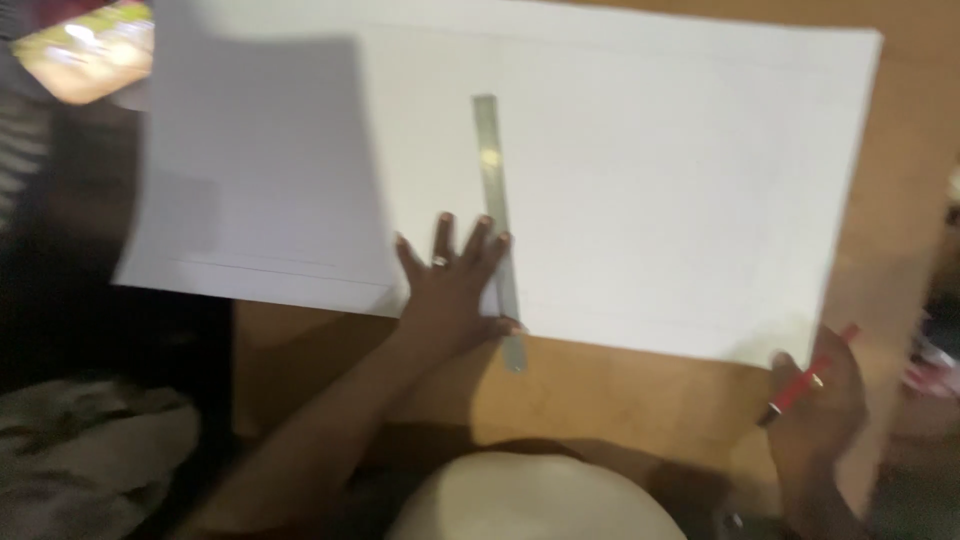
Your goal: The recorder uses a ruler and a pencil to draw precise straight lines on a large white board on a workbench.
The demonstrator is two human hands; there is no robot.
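Left hand (pixel 452 290), fingers spread flat, presses a long metal ruler (pixel 498 225) against a big white paper sheet (pixel 650 190) covering the tan counter (pixel 620 400) toward twelve o'clock. Right hand (pixel 815 400), at four o'clock, is clenched around a red pencil (pixel 805 385).

Wooden table (pixel 640 400) underneath; crumpled pale cloth (pixel 90 450) lower left; blurred bright object (pixel 85 50), maybe tray.

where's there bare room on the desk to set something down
Bare wooden table shows below the white sheet, between the left hand on the ruler and the right hand holding the red pencil. A strip runs along the sheet's right edge. The top left corner is crowded.
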